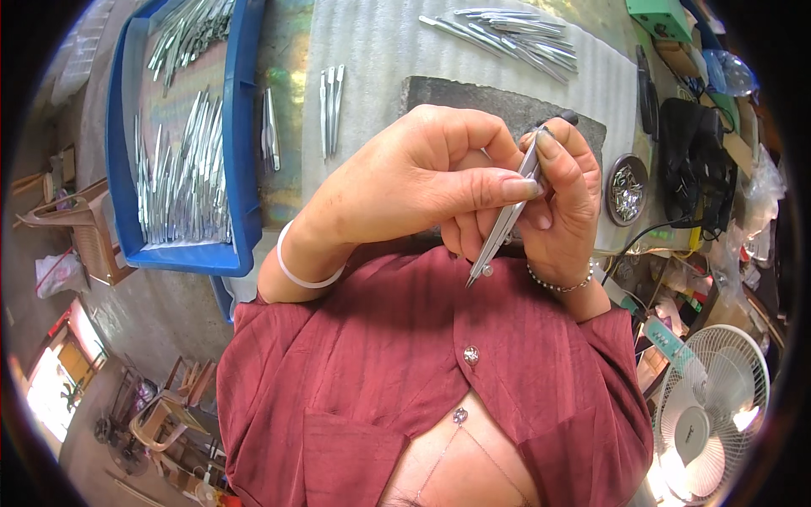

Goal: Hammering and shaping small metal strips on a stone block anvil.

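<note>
Shirt: a dark red buttoned shirt (363, 372) fills the lower middle of the view, closest to the camera, its round shiny buttons running down the front.
Tweezers: a pair of slim silver tweezers (504, 218) is held up in front of the chest, tilted, with the pointed tips low and just above the top button, and the upper end between the fingers.
Left hand: the left hand (405, 182) grasps the tweezers, its thumb lying across the blade and the other fingers curled behind; a white band sits on that wrist.
Right hand: the right hand (562, 198) pinches the upper end of the tweezers between fingertips, touching the left hand; a beaded bracelet circles that wrist.
Dark block: a flat dark grey block (490, 101) lies on the table just behind both hands, partly hidden by them.
Mat: a pale ribbed mat (380, 42) covers the table under the block.
Loose tweezers: three more (330, 106) lie side by side on the mat to the left, and a heap (511, 34) rests at the far edge.
Blue tray: a blue plastic tray (245, 127) further left holds rows of many tweezers.
Small dish: a round dark dish (627, 188) of small shiny bits sits right of the hands.
Fan: a white fan (710, 414) stands low on the right.
</note>
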The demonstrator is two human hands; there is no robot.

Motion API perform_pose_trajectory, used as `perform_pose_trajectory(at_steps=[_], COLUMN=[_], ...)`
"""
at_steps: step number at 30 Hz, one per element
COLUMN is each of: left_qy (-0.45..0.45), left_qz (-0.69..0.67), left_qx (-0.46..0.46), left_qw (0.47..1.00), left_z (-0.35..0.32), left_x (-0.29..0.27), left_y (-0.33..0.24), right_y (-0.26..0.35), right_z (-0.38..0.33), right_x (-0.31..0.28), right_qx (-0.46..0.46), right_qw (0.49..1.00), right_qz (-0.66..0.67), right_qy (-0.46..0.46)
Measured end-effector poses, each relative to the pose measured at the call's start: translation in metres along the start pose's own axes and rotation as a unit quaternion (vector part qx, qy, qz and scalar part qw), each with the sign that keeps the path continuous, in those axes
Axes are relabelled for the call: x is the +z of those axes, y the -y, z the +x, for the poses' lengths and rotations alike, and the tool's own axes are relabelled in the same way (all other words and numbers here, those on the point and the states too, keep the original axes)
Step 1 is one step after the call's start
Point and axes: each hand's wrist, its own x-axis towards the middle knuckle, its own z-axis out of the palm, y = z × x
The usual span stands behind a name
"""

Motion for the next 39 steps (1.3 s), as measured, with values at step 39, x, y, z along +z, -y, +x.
perform_pose_trajectory(at_steps=[39], left_qy=[-0.041], left_qz=[-0.144], left_qx=[0.0], left_qw=[0.989], left_z=[-0.043], left_x=[-0.016], left_y=[0.033], right_y=[-0.023], right_z=[0.006], right_x=[0.019], right_qx=[0.166], right_qw=[0.984], right_qz=[0.011], right_qy=[0.067])
